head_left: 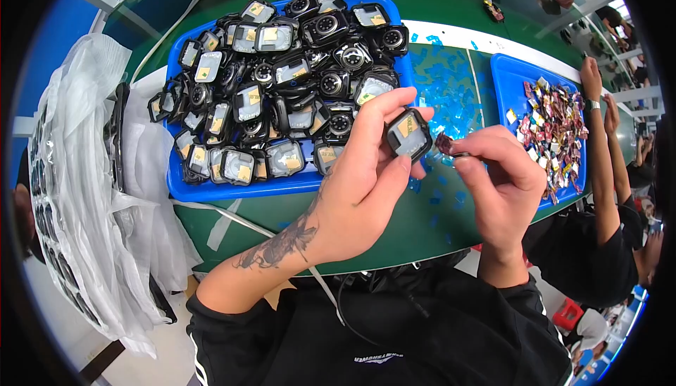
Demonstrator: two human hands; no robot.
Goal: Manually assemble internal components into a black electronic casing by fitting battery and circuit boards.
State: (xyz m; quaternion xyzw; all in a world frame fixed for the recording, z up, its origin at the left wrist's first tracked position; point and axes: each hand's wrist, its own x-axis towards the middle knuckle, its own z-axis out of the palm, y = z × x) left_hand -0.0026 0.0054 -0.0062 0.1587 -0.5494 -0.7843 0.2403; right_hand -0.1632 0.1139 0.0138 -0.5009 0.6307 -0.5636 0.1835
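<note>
My left hand (355,192) is closed around the edges of a smartwatch case (409,134), black-rimmed with a grey face and a yellowish sticker. Just right of it, my right hand (503,185) pinches a small dark-red part (444,144) between thumb and fingers. The part is close to the case's edge; I cannot tell if they touch. Behind my left hand a blue tray (184,190) is heaped with many similar watch cases, some showing round sensor backs. At the right, a second blue tray (501,79) holds a pile of small reddish and yellowish parts.
Scraps of blue film (447,79) litter the green table (394,234) between the trays. White wrapped sheets (105,132) stack up at the left, and a pale cord (246,224) crosses the table's near edge. A co-worker's forearm (602,164) reaches in beyond the right tray.
</note>
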